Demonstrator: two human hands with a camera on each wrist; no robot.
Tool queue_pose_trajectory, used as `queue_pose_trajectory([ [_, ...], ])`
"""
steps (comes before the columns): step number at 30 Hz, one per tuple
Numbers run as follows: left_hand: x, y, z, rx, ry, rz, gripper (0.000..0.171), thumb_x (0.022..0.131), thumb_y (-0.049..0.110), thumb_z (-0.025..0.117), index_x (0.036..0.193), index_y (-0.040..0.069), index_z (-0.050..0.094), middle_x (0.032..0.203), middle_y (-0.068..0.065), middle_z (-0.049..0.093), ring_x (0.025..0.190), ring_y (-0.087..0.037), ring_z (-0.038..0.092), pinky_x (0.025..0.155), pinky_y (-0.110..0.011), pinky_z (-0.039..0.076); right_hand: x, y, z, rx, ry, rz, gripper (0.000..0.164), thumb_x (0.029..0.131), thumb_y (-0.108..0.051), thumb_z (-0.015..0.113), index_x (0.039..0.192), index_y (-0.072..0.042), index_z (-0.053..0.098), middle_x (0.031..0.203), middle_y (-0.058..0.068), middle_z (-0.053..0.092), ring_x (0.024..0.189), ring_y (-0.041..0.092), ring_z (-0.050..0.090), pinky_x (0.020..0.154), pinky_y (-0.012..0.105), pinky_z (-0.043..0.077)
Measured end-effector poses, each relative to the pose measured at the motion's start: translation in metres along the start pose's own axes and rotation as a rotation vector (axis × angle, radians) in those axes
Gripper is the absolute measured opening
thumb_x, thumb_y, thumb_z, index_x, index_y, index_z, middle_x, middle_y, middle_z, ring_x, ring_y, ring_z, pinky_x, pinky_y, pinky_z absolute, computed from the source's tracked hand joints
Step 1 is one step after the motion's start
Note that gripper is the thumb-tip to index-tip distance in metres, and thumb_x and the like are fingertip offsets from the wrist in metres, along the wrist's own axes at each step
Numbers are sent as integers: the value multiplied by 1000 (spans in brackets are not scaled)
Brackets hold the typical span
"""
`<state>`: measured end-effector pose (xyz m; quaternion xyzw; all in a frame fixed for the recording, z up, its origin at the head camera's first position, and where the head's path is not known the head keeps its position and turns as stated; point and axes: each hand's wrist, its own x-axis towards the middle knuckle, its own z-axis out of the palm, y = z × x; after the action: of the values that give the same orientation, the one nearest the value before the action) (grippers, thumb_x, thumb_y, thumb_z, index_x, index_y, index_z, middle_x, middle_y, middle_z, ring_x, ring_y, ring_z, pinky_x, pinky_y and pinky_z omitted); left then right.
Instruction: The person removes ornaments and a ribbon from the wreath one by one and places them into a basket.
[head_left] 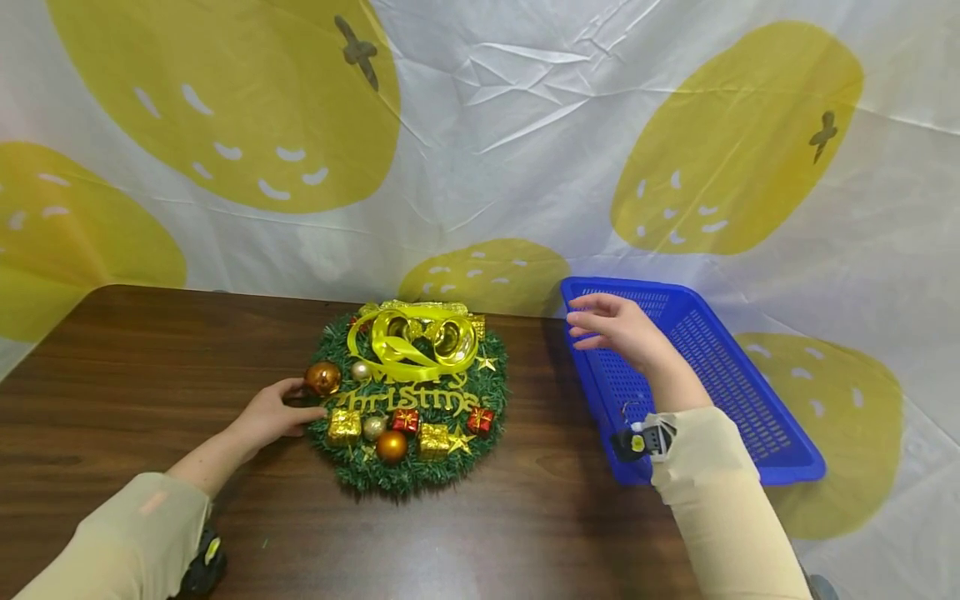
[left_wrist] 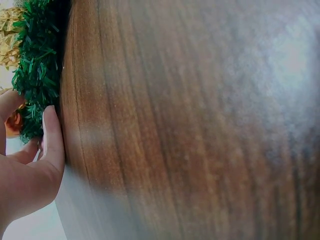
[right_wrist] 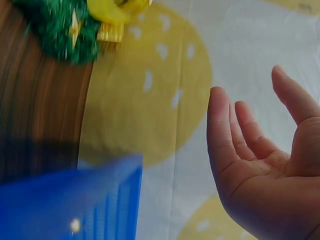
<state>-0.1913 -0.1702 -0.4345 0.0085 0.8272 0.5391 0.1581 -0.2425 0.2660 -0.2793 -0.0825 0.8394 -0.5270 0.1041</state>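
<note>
A green Christmas wreath (head_left: pixel 375 477) lies on the table, with gold lettering, small gift boxes and shiny balls. Gold bells (head_left: pixel 453 340) with a yellow ribbon bow (head_left: pixel 360 337) sit on its far part. At the wreath's left edge, beside a bronze ball (head_left: pixel 322 378), my left hand (head_left: pixel 266 417) holds the rim between thumb and fingers. The left wrist view shows the left thumb (left_wrist: pixel 54 135) against the green tinsel, low by the table. My right hand (head_left: pixel 622 333) hangs over the left side of the basket, holding nothing, fingers and thumb apart in the right wrist view.
To the right of the wreath stands a blue plastic basket (head_left: pixel 750 375) with slotted walls. A small thin hook-like item (head_left: pixel 632 406) shows near the right wrist. The brown wooden table (head_left: pixel 150 358) meets a white cloth (head_left: pixel 510 183) with yellow fruit prints behind.
</note>
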Motion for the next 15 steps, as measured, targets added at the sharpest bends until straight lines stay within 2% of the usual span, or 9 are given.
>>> queue_pose_trajectory([
  [3, 0, 0, 0, 0, -2, 2, 80, 91, 20, 61, 143, -16, 13, 141, -41, 23, 117, -47, 48, 82, -38, 57, 3, -2, 16, 15, -3, -31, 45, 92, -10, 56, 130, 11, 42, 108, 11, 58, 83, 6, 63, 76, 27, 58],
  [6, 0, 0, 0, -2, -4, 5, 80, 91, 20, 61, 143, -16, 13, 141, -41, 22, 117, -47, 47, 83, -39, 57, 4, -4, 33, 43, -4, -69, 44, 91, -9, 56, 129, 11, 44, 106, 14, 59, 82, 7, 63, 77, 30, 59],
  [10, 0, 0, 0, -6, -4, 7, 79, 91, 20, 61, 143, -16, 13, 141, -41, 23, 118, -47, 47, 83, -39, 57, 3, -4, 54, 101, 10, -131, 42, 90, -5, 57, 127, 10, 46, 99, 8, 62, 81, 6, 64, 79, 35, 59],
  [15, 1, -1, 0, -6, -4, -1, 80, 91, 20, 61, 144, -15, 12, 141, -40, 22, 118, -47, 46, 83, -39, 57, 1, -2, 79, 144, 26, -198, 41, 88, -2, 59, 126, 8, 49, 101, 6, 63, 83, 4, 63, 84, 39, 57],
])
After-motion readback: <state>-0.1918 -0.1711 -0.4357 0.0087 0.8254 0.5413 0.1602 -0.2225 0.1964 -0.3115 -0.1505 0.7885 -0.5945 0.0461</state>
